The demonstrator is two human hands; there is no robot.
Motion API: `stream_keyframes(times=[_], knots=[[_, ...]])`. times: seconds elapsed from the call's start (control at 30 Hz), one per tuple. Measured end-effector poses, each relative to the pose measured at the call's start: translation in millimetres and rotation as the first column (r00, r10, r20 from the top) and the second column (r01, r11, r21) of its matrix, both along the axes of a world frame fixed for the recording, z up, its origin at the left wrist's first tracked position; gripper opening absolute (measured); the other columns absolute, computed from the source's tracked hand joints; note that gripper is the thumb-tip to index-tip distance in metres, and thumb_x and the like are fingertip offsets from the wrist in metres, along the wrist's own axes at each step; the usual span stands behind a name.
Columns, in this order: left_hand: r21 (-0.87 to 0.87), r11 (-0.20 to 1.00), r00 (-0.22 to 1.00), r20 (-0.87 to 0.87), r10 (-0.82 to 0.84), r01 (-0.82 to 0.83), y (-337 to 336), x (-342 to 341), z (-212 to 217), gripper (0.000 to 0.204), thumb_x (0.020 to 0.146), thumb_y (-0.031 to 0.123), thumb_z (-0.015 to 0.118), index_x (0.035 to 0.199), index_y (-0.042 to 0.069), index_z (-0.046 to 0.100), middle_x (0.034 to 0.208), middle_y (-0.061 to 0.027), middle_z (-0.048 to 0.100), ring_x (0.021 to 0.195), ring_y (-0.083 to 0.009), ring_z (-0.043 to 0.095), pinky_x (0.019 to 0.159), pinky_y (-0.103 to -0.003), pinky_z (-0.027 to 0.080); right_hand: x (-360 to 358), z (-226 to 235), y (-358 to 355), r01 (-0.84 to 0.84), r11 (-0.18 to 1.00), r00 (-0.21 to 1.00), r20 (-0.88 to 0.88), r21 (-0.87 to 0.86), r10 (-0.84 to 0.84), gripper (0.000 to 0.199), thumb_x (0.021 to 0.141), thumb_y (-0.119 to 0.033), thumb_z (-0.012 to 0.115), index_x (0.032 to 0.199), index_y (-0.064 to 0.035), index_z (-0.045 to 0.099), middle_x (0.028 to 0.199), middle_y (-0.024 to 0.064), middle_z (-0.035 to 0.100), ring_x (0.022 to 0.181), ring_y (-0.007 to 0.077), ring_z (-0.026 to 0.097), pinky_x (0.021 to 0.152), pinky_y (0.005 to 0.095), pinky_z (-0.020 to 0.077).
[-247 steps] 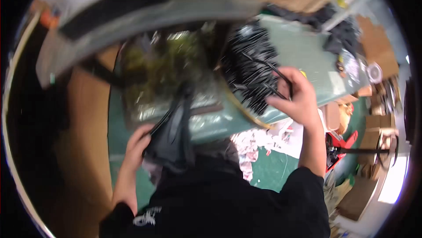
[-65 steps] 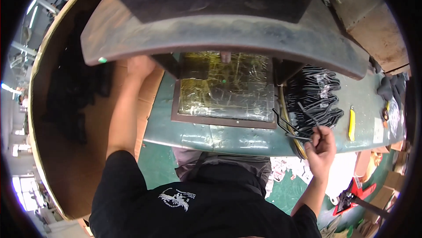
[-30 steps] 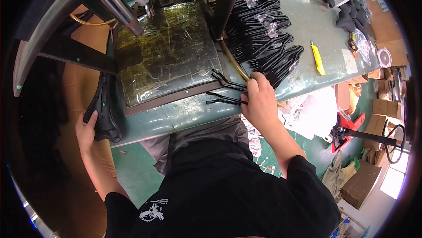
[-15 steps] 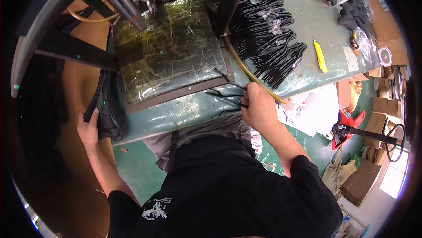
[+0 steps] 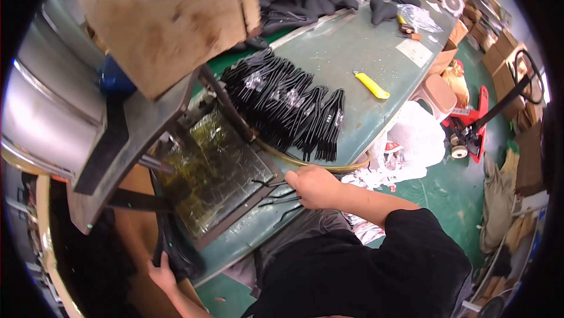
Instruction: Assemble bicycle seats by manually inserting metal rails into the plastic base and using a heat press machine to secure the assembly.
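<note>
- Left hand (image 5: 163, 273) grips a black, elongated, saddle-shaped piece (image 5: 180, 254) at the left end of the glossy green surface (image 5: 352, 54).
- Right hand (image 5: 314, 187) holds thin, black, bent rods (image 5: 275, 184) near its front edge.
- Yellow-handled cutter (image 5: 372, 85) lies farther right.

Glossy rods (image 5: 333, 124), smooth tabletop (image 5: 335, 59), cloth shirt (image 5: 376, 271)

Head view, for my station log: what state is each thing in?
Left hand: gripping the black piece.
Black piece: held beside the plate.
Right hand: closed around thin rods.
Thin rods: held, tips jutting leftward.
Rod pile: bunched on the table.
Yellow cutter: lying flat; blade unclear.
Plate: covered in shiny film.
</note>
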State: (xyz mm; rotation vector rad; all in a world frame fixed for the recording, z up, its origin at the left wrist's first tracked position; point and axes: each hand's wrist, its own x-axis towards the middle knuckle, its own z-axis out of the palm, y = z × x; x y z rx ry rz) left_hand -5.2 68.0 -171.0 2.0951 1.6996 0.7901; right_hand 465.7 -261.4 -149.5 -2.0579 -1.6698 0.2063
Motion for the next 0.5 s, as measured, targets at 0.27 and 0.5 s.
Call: stream_keyframes(times=[0.27, 0.5], knots=[[0.001, 0.999, 0.994, 0.103, -0.048, 0.048, 5, -8, 1, 0.032, 0.094, 0.018, 0.081, 0.11, -0.005, 0.068, 0.098, -0.0142, 0.075, 0.09, -0.0221, 0.067, 0.09, -0.037, 0.054, 40, 107, -27, 0.18, 0.973, 0.864, -0.496, 0.147, -0.085, 0.031, 0.077, 0.003, 0.075, 0.1, -0.0045, 0.056, 0.086, 0.006, 0.063, 0.074, 0.0182, 0.067, 0.069, 0.0338, 0.0566], [-0.016, 1.0, 1.0, 0.012, -0.022, 0.022, -6, 14, 28, 0.038, 0.095, 0.026, 0.081, 0.113, -0.006, 0.07, 0.098, -0.017, 0.077, 0.09, -0.0224, 0.07, 0.086, -0.039, 0.056, 160, 122, 11, -0.047, 0.793, 0.928, 0.32, 0.607, -0.19, 0.034, 0.079, 0.006, 0.072, 0.107, -0.0045, 0.056, 0.094, 0.0121, 0.065, 0.084, 0.0365, 0.067, 0.077, 0.045, 0.0551]])
